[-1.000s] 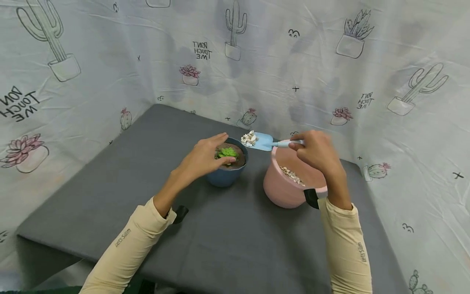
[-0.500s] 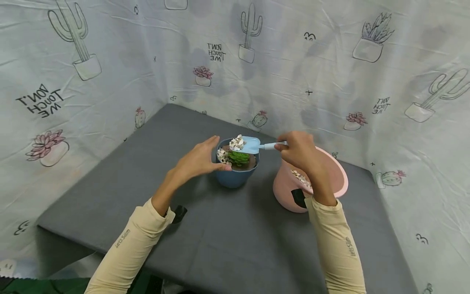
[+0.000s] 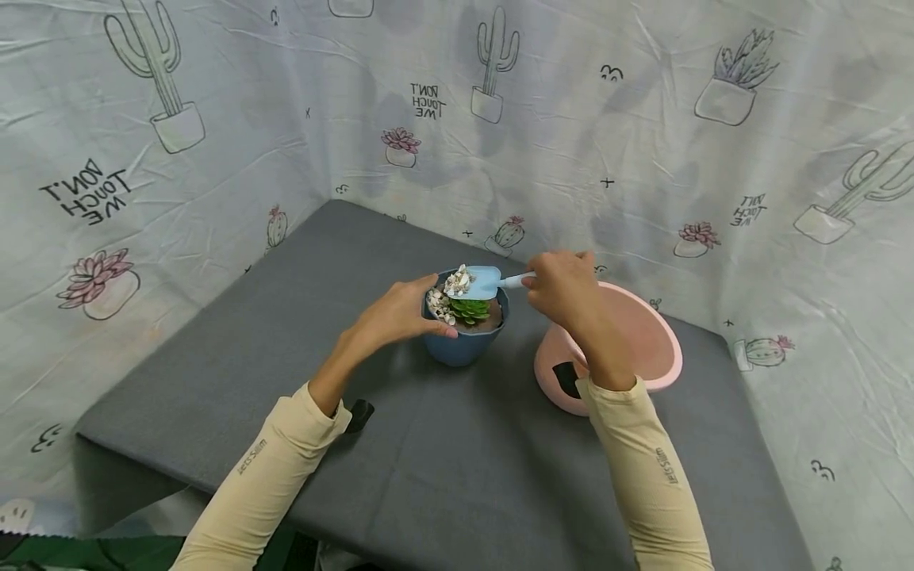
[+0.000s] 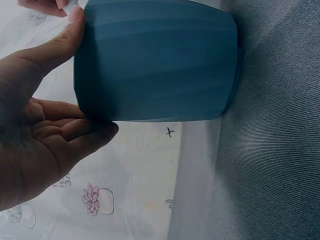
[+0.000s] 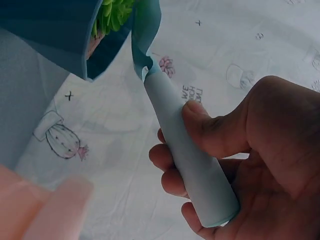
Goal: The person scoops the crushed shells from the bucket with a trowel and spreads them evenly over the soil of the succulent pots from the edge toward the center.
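Observation:
My left hand (image 3: pixel 398 316) grips the blue flower pot (image 3: pixel 460 349) near its rim, thumb on the near side and fingers beyond. In the left wrist view the thumb and fingers lie on the pot's wall (image 4: pixel 160 60). A green succulent (image 3: pixel 471 311) grows in the soil, and pale stone chips (image 3: pixel 438 305) lie along the pot's left side. My right hand (image 3: pixel 564 287) holds a small light-blue trowel (image 3: pixel 485 283) by its pale handle (image 5: pixel 187 150). The blade, bearing a heap of white chips (image 3: pixel 458 280), is over the pot and covers part of the succulent.
A pink pot (image 3: pixel 646 329) stands to the right, partly behind my right forearm; its inside is mostly hidden. The grey-covered table (image 3: pixel 428 452) meets cactus-print cloth (image 3: pixel 557 127) at the back and sides.
My right hand has carried the loaded trowel left from beside the pot to over it. My left hand has settled on the rim. Chips now show in the pot; the head view has shifted.

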Available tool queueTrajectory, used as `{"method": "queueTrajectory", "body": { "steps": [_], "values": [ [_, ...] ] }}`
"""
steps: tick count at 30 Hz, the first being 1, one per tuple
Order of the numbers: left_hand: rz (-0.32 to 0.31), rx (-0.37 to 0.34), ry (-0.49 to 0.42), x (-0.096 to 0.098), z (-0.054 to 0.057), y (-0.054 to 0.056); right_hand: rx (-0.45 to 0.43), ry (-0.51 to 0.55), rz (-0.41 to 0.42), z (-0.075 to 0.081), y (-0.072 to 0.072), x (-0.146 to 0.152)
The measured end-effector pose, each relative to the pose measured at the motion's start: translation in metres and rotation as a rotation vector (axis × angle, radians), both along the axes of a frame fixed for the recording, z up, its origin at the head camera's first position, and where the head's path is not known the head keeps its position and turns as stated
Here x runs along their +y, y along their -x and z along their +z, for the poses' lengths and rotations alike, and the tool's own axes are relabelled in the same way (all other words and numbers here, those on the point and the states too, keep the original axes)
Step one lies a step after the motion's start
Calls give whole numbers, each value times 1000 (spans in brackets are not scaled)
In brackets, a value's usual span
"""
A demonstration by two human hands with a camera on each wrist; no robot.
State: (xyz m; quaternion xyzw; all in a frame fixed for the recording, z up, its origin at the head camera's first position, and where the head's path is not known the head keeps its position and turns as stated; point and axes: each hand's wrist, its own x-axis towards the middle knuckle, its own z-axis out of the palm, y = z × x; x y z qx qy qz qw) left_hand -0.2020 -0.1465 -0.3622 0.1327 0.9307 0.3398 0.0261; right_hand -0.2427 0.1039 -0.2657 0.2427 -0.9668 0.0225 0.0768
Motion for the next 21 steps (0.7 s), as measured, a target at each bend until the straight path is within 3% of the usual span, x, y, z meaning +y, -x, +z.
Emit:
{"method": "queueTrajectory", "body": {
  "steps": [10,21],
  "values": [
    [28,-3,-4,-2,-1,-2,165,-81,54,1,-8,-16],
    [43,9,-8,0,-4,-1,262,-95,83,3,-15,-16]
  ]
}}
